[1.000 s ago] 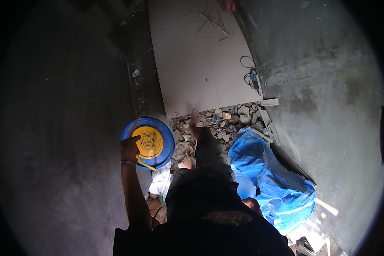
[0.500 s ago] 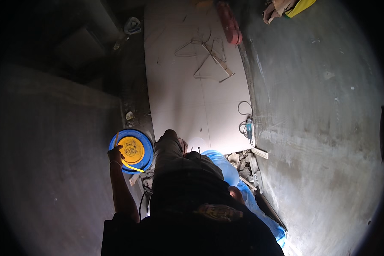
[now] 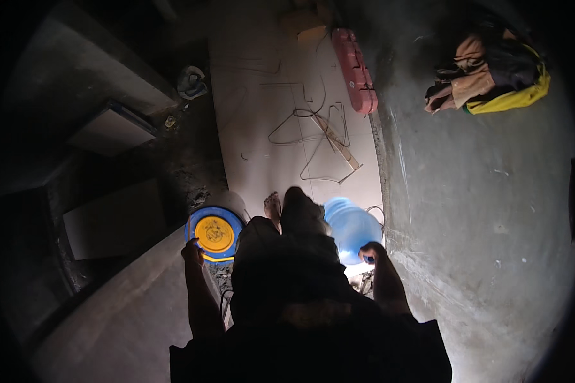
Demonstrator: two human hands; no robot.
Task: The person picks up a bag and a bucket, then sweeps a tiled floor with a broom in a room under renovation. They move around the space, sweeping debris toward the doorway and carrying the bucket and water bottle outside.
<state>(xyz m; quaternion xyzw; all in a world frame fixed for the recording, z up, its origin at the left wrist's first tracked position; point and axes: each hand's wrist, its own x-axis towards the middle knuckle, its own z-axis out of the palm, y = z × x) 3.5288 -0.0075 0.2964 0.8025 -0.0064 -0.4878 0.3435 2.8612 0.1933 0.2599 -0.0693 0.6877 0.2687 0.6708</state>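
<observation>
My left hand (image 3: pixel 193 250) is closed at the near left edge of a round blue tub (image 3: pixel 239 223) with a yellow disc in its middle. A yellow band (image 3: pixel 218 259), which looks like its carrying handle, runs from the fingers along the near rim. On the other side, my right hand (image 3: pixel 369 251) is wrapped round the near end of a large translucent blue water jug (image 3: pixel 358 223). The jug hangs beside my right leg, slightly blurred. Shadow hides part of the fingers on both hands.
Below my bare foot lies a long pale board (image 3: pixel 249 159) with a bent wire (image 3: pixel 284 134) and a wood strip (image 3: pixel 338 148) on it. A red case (image 3: pixel 354 73) lies along its right edge. Clothes (image 3: pixel 492 76) hang on the right grey wall (image 3: pixel 466 191). Pale panels (image 3: pixel 112 131) stand left.
My right hand has come into view holding the water jug, which is now raised beside my leg. I have moved forward along the board; the left hand still carries the tub.
</observation>
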